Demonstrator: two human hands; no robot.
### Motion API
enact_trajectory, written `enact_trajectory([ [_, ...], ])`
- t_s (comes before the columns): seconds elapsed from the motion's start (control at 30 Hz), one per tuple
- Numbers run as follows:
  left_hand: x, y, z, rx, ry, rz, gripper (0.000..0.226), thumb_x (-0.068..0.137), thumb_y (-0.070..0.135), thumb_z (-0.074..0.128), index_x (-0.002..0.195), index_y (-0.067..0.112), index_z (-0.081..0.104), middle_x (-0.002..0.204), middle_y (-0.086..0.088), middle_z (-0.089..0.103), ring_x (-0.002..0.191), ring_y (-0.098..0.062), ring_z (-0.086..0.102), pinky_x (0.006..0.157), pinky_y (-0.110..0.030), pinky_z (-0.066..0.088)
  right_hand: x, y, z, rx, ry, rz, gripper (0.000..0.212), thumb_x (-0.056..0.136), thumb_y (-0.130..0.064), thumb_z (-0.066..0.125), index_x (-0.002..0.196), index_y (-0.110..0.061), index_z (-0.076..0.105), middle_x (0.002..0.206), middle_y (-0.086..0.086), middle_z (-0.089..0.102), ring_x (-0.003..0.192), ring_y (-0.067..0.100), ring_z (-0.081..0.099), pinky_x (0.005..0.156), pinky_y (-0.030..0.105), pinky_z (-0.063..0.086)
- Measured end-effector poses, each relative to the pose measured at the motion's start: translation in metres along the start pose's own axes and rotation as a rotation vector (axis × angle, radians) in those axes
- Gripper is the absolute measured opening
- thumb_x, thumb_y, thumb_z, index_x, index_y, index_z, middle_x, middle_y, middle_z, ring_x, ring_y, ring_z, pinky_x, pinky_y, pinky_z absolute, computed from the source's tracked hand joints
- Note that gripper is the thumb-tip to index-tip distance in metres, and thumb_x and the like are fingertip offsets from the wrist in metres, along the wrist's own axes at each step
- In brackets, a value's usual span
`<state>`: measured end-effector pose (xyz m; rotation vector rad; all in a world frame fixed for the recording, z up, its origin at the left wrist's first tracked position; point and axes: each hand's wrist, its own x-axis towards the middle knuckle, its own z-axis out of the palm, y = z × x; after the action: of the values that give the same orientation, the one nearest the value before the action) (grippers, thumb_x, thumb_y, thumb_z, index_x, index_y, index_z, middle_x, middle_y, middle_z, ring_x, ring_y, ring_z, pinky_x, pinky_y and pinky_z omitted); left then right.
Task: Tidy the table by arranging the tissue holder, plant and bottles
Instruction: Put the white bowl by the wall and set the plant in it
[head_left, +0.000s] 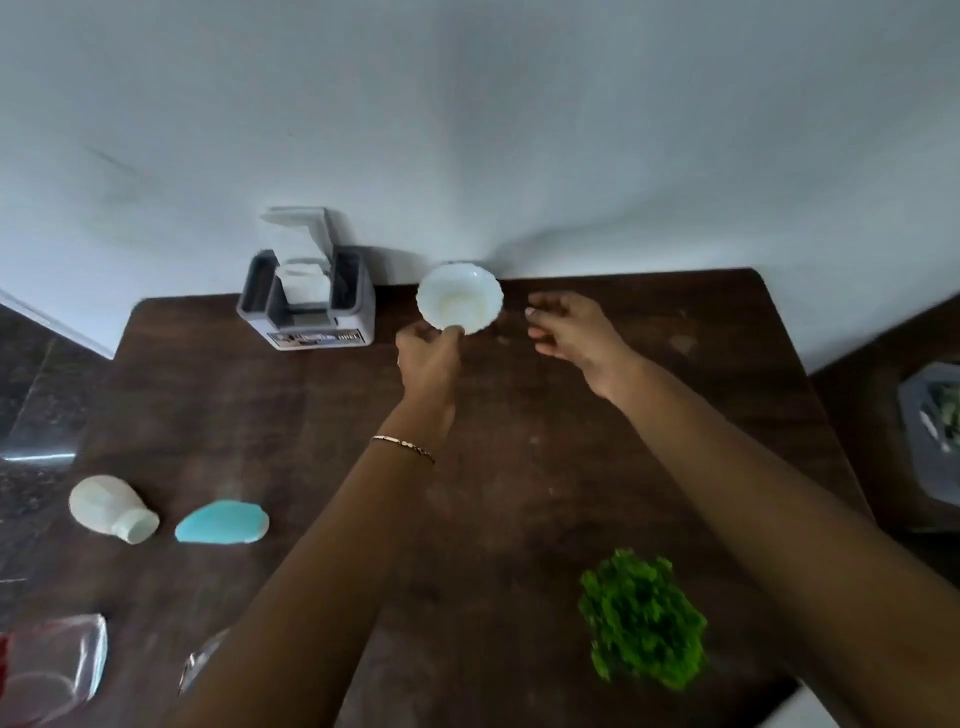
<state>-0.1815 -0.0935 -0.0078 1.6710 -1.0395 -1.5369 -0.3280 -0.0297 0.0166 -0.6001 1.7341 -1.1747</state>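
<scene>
A grey tissue holder (306, 306) with white tissues stands at the back left of the dark wooden table (519, 493), against the wall. My left hand (428, 356) pinches the near rim of a small white scalloped bowl (460, 299), tilted up beside the holder. My right hand (569, 327) hovers just right of the bowl, fingers apart, holding nothing. A leafy green plant (641, 621) sits near the front right. A white bottle (111, 509) and a teal bottle (223, 522) lie on their sides at the left.
A clear glass container (54, 667) sits at the front left corner, and another glassy object (200, 660) shows beside my left forearm. A grey bin (932, 436) stands off the table's right edge. The wall closes the back.
</scene>
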Motion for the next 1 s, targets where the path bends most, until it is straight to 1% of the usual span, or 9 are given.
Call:
enact_trajectory([
  [0.17, -0.101, -0.018, -0.010, 0.219, -0.521, 0.239, 0.017, 0.088, 0.008, 0.061, 0.105, 0.011, 0.059, 0.094, 0.007, 0.063, 0.081, -0.003, 0.059, 0.066, -0.014, 0.048, -0.091, 0.034, -0.058, -0.114, -0.148, 0.022, 0.023, 0.091, -0.018, 0.062, 0.113, -0.023, 0.063, 0.109, -0.002, 0.067, 0.101, 0.008, 0.062, 0.085, 0.025, 0.048],
  [0.3, -0.148, -0.074, -0.028, 0.327, -0.733, 0.214, 0.028, 0.085, -0.013, 0.054, 0.104, 0.008, 0.055, 0.096, 0.007, 0.062, 0.074, 0.009, 0.061, 0.063, -0.006, 0.047, -0.156, 0.088, -0.101, -0.185, -0.173, -0.019, 0.055, 0.085, 0.014, 0.048, 0.123, -0.025, 0.055, 0.113, 0.003, 0.059, 0.109, 0.011, 0.055, 0.093, 0.023, 0.044],
  [0.4, -0.164, -0.119, -0.041, 0.409, -0.780, 0.162, 0.045, 0.080, -0.024, 0.045, 0.112, 0.006, 0.053, 0.103, -0.004, 0.061, 0.073, 0.013, 0.059, 0.066, -0.005, 0.046, -0.192, 0.124, -0.121, -0.232, -0.208, 0.038, 0.076, 0.080, 0.019, 0.043, 0.120, -0.044, 0.050, 0.125, 0.003, 0.055, 0.117, 0.014, 0.054, 0.092, 0.030, 0.043],
  [0.47, -0.172, -0.139, -0.045, 0.405, -0.805, 0.117, 0.048, 0.076, -0.024, 0.047, 0.111, 0.007, 0.052, 0.110, -0.008, 0.059, 0.081, 0.005, 0.061, 0.067, -0.007, 0.048, -0.206, 0.142, -0.126, -0.230, -0.252, 0.065, 0.082, 0.078, 0.019, 0.043, 0.119, -0.052, 0.050, 0.130, 0.002, 0.054, 0.122, 0.016, 0.053, 0.088, 0.038, 0.047],
  [0.57, -0.187, -0.154, -0.046, 0.357, -0.810, 0.088, 0.052, 0.064, -0.005, 0.061, 0.111, 0.017, 0.050, 0.111, -0.003, 0.059, 0.093, -0.016, 0.058, 0.074, -0.014, 0.052, -0.223, 0.161, -0.126, -0.163, -0.256, 0.098, 0.077, 0.077, 0.020, 0.045, 0.129, -0.038, 0.050, 0.127, 0.010, 0.056, 0.120, 0.023, 0.056, 0.082, 0.044, 0.048],
  [0.63, -0.196, -0.158, -0.044, 0.360, -0.823, 0.116, 0.071, 0.060, 0.002, 0.071, 0.125, 0.014, 0.043, 0.118, -0.001, 0.056, 0.100, -0.017, 0.057, 0.080, -0.018, 0.053, -0.230, 0.168, -0.123, -0.115, -0.271, 0.115, 0.075, 0.078, 0.020, 0.047, 0.135, -0.029, 0.047, 0.123, 0.009, 0.059, 0.117, 0.022, 0.058, 0.081, 0.041, 0.051],
  [0.73, -0.211, -0.162, -0.036, 0.367, -0.841, 0.159, 0.092, 0.061, -0.011, 0.079, 0.137, 0.011, 0.033, 0.119, 0.005, 0.056, 0.099, 0.002, 0.061, 0.082, -0.016, 0.053, -0.240, 0.171, -0.117, -0.142, -0.340, 0.101, 0.076, 0.079, 0.017, 0.057, 0.142, -0.021, 0.037, 0.120, -0.006, 0.060, 0.111, 0.008, 0.058, 0.081, 0.018, 0.052],
  [0.9, -0.223, -0.164, -0.028, 0.347, -0.718, 0.232, 0.075, 0.065, -0.014, 0.076, 0.125, 0.015, 0.041, 0.113, 0.009, 0.058, 0.090, 0.012, 0.062, 0.080, -0.014, 0.052, -0.248, 0.167, -0.107, -0.140, -0.341, 0.033, 0.082, 0.075, 0.012, 0.068, 0.142, -0.021, 0.033, 0.124, -0.008, 0.057, 0.108, -0.002, 0.056, 0.078, 0.003, 0.045],
  [1.0, -0.223, -0.156, -0.027, 0.346, -0.660, 0.267, 0.066, 0.069, -0.016, 0.071, 0.122, 0.012, 0.044, 0.112, 0.001, 0.059, 0.089, 0.006, 0.062, 0.075, -0.011, 0.050, -0.245, 0.163, -0.104, -0.114, -0.311, 0.013, 0.079, 0.074, 0.006, 0.074, 0.140, -0.020, 0.038, 0.124, -0.007, 0.059, 0.107, 0.002, 0.059, 0.085, 0.010, 0.047],
])
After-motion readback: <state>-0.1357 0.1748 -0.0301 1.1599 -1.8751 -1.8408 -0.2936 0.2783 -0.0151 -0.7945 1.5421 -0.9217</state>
